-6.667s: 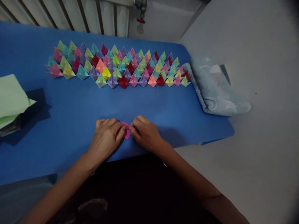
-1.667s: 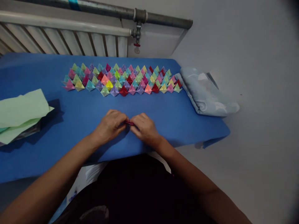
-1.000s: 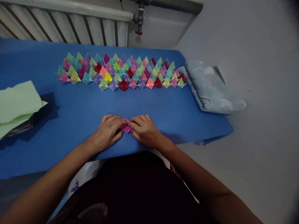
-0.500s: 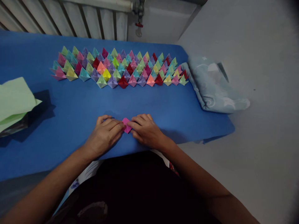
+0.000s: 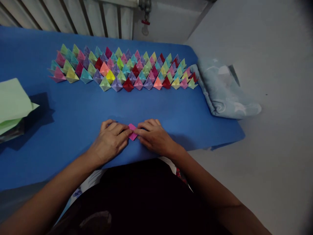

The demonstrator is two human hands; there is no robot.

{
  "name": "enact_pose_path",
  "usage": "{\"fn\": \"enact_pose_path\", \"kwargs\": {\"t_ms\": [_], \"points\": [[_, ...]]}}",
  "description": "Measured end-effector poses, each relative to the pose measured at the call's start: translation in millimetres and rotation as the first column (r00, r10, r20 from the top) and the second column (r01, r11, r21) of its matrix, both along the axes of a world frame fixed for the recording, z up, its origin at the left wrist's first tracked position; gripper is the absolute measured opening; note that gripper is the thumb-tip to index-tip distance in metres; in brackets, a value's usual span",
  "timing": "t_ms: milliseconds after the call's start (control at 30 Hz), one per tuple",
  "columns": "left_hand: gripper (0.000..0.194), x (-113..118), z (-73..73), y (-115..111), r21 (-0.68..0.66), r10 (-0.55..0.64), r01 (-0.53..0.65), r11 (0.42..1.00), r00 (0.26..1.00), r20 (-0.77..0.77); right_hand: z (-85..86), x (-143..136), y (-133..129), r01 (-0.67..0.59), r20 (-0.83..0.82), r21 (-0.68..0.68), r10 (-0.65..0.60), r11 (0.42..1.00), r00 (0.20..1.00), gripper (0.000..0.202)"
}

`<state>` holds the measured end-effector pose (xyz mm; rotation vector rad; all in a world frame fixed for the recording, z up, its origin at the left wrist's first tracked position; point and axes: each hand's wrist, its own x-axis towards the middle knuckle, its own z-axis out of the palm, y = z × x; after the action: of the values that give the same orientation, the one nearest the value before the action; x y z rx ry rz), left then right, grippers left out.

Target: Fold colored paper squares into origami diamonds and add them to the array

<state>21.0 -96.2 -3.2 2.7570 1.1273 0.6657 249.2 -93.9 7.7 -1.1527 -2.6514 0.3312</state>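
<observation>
A small pink folded paper [image 5: 132, 133], diamond-shaped, lies on the blue table [image 5: 97, 104] near its front edge. My left hand [image 5: 110, 138] is on the paper's left side, its fingertips pressing on it. From the right, my right hand [image 5: 154, 135] presses the paper with its index fingertip, the other fingers bent beside it. Both hands cover parts of the paper's sides. Farther back stand rows of folded paper pieces in many colours, a dark red one [image 5: 128, 85] and a yellow one [image 5: 110, 76] among them.
Light green paper sheets [image 5: 13, 99] rest on a dark object at the left edge. A folded grey-blue cloth [image 5: 222, 91] lies at the table's right end, against the wall. Behind the table is a white radiator [image 5: 93, 16] with a red valve [image 5: 145, 22].
The view has shifted slightly, so the left end of the rows and the green sheets appear farther left. Both hands remain at the pink paper, with only small finger movements.
</observation>
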Motion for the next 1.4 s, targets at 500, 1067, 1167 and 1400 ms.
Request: {"fn": "enact_pose_path", "kwargs": {"t_ms": [500, 1067, 1167, 1400], "points": [[0.025, 4, -1.7, -2, 0.029, 0.014, -0.015, 0.999, 0.999, 0.032, -13.9, -2, -5, 0.121, -0.15, -0.046, -0.127, 0.992, 0.981, 0.018], [0.035, 14, 3.1, 1, -0.154, 0.227, -0.213, 0.965, 0.971, 0.079, -2.9, -18, -1, 0.318, -0.107, -0.169, -0.338, 0.933, 0.935, 0.023], [0.036, 19, 4.7, 2, -0.197, 0.279, -0.262, 0.945, 0.958, 0.061, 0.2, -22, 0, 0.337, -0.056, -0.167, -0.35, 0.927, 0.935, 0.022], [0.035, 29, 6.7, 4, -0.248, 0.38, -0.367, 0.896, 0.925, 0.005, 8.9, -30, 4, 0.379, 0.072, -0.15, -0.373, 0.913, 0.925, 0.021]]}}
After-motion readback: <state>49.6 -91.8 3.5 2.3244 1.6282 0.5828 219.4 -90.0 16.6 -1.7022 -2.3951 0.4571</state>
